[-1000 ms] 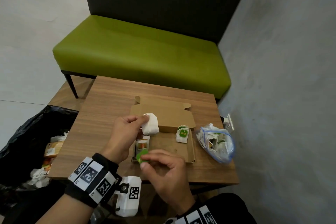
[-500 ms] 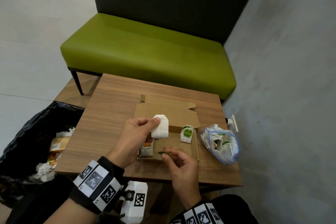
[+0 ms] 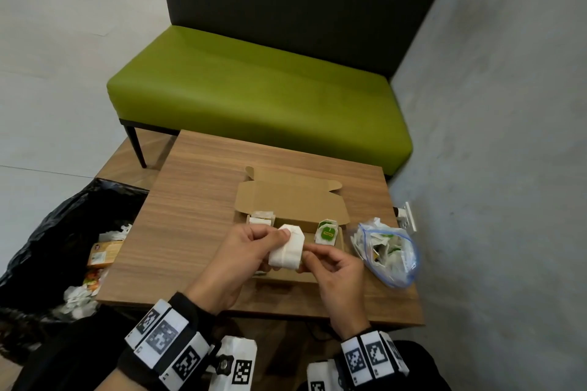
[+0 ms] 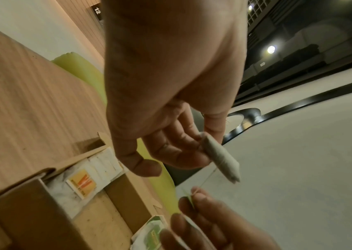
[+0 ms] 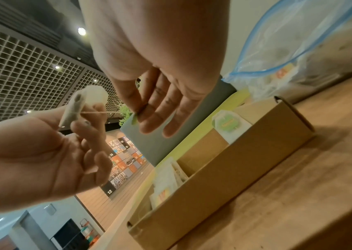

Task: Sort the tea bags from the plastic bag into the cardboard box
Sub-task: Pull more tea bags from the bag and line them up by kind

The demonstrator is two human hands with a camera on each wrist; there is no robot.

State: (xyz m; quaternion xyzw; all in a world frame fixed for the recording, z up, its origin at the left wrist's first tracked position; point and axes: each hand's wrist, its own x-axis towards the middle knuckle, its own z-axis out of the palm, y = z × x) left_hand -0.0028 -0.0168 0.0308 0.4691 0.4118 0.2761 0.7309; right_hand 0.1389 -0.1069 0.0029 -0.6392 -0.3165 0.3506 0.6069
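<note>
We hold a white tea bag above the open cardboard box, with both hands close together over it. Our left hand pinches the tea bag between thumb and fingers; in the left wrist view it sticks out past the fingertips like a small grey roll. A thin string runs from the tea bag to our right hand, whose thumb and forefinger pinch a small green tag at the string's end, while the other fingers stay fairly straight.

The box sits on a wooden table with its lid flap folded back. At its left end stand white tea bags with an orange label; at its right end leans 1 with a green label. Just right of the box lies a clear plastic bag with a blue zip edge, holding more tea bags.

Left of the table is a black bin bag with paper scraps and wrappers inside. Beyond the table stands a green bench against a dark back panel.
</note>
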